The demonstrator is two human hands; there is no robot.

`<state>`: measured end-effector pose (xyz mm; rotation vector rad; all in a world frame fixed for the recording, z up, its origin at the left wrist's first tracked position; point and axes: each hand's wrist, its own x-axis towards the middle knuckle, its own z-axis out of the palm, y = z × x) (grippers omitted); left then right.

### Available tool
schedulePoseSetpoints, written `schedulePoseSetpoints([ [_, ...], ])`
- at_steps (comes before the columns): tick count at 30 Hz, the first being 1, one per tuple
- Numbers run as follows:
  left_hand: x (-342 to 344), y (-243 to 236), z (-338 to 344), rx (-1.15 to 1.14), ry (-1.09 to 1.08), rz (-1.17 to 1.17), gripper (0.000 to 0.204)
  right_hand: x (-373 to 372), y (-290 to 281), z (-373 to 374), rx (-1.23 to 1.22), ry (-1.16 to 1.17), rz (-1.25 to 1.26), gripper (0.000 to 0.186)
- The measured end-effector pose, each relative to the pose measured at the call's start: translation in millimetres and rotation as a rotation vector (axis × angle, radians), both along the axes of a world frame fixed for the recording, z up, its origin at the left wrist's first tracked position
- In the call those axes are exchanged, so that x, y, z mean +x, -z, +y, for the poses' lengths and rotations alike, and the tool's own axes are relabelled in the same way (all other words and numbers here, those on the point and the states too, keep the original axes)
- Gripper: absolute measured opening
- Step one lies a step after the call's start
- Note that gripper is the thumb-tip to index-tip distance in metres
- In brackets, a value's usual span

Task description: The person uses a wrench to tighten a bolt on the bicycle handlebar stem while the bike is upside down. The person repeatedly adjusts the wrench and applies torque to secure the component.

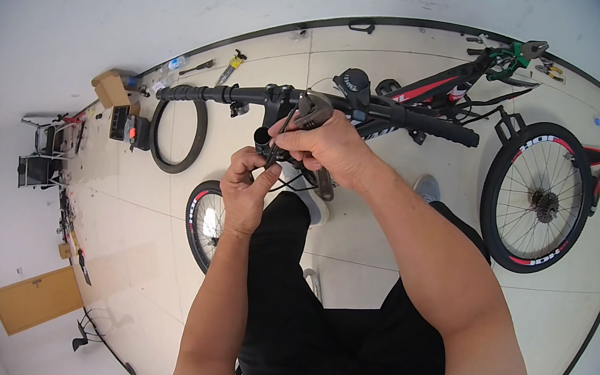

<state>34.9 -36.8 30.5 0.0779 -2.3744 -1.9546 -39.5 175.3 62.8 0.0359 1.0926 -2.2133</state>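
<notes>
from my distant seat i see the left hand pinching a thin black cable beside the handlebar. next, the right hand curls around a grey metal tool, fingertips at that cable.

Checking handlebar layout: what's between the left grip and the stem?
Head view: a stretch of black handlebar with a small dark fitting, between left grip and stem.

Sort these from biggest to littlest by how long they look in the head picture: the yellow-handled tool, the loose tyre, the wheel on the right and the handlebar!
1. handlebar, though it's closer to the camera
2. wheel on the right
3. loose tyre
4. yellow-handled tool
</notes>
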Motion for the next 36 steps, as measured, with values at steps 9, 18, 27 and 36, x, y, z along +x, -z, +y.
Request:
schedulePoseSetpoints([
  [9,3.8,-11.5,24.9,-0.5,-0.162,0.222,0.025,2.1,-10.2,-0.5,0.135,0.037,0.071,0.01],
  [18,1.4,-26.1,37.5,-0.715,-0.161,0.463,0.021,5.8,-4.3,-5.4,-0.062,0.078,-0.08,0.01],
  [27,-8.3,-27.7,49.8,-0.64,-0.307,0.236,0.025,0.4,-2.4,-6.9,-0.032,0.039,-0.074,0.013],
  [36,-24.2,-41.8,8.9,-0.165,-0.118,-0.062,0.028,10.8,-10.0,-27.1,0.204,0.277,0.093,0.015],
])
